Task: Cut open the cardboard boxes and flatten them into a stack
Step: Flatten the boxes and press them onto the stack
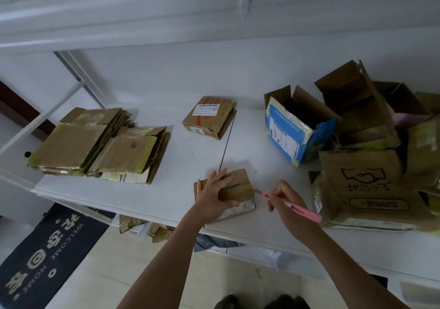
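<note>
Flat on box (234, 190), left hand (215, 193).

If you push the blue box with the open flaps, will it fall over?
The blue box probably slides or tips easily: it looks empty inside, so likely light. It already sits tilted on the white table, leaning toward the pile of brown boxes, which may prop it. Its raised flaps look bent and floppy.
</note>
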{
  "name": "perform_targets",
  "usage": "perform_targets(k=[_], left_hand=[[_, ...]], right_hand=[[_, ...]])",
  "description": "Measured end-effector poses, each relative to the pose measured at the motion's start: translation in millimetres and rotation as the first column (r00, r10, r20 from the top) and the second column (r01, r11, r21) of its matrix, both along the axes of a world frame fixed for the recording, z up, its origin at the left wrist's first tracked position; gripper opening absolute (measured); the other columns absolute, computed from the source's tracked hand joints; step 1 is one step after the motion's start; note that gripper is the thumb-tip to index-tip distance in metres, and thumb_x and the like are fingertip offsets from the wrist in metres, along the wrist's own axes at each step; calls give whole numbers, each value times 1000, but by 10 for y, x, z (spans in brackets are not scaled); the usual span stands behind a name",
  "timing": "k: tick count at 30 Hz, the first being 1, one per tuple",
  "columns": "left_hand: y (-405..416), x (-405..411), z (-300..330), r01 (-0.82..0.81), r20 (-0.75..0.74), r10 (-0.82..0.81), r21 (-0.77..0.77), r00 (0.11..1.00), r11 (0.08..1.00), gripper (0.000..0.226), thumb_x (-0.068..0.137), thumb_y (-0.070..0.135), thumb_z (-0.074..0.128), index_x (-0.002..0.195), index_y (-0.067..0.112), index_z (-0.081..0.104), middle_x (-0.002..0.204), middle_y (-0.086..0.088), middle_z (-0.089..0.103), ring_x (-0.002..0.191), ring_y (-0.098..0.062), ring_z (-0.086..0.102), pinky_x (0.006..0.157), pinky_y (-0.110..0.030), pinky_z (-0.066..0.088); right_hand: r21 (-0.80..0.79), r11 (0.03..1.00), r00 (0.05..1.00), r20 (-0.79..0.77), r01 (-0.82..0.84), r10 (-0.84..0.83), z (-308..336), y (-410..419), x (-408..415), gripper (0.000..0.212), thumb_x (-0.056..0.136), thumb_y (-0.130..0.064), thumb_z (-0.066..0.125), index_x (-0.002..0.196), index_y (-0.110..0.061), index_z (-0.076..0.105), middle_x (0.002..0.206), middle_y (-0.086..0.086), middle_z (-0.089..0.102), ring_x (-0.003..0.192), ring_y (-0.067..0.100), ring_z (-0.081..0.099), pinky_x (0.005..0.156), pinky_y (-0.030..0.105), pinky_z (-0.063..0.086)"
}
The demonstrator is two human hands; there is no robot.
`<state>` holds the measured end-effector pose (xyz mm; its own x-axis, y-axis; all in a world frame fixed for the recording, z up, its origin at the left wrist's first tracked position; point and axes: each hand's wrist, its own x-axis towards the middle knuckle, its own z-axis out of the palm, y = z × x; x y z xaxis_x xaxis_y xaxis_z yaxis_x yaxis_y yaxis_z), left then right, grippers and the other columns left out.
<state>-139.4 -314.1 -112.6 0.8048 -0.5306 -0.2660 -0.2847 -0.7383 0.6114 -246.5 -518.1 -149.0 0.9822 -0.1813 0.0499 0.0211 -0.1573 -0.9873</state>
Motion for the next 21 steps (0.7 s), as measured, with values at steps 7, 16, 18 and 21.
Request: perform_targets(k=[7,16,18,21], left_hand=[[9,12,-3,-108,75,96,170,992,980,105,80,63,67,157,26,5,166,3,0,151,-16,-7,119,-48,-13],[86,-9,112,-376,44,381,297,924,878,107,58,89,59,132,16,33,128,-7,44,123,-33,48,106,-48,39],[109,-52,82,-416,137,393,331,909,847,101,65,90,51,130,14,35,131,-10,46,128,-36,44,111,-51,29],[128,-91,69,-430,178,392,350,903,832,80,86,76,38,132,11,38,137,-14,49,136,-39,37,117,-55,17]], right_hand=[[-179,955,968,118,238,-219,-10,-33,47,15,98,-19,53,85,-18,47,64,-1,52,54,6,50,50,19,46],[-832,555,943,-171,16,-285,-70,-46,253,43,96,-16,53,138,-23,47,118,1,57,112,17,48,93,27,46],[-704,702,963,-100,111,-252,25,105,248,40,98,-11,49,138,-19,50,103,1,59,95,13,53,80,19,45],[-230,973,962,-266,4,-67,228,402,285,46,104,-26,43,148,-23,34,107,3,60,85,7,61,67,13,48]])
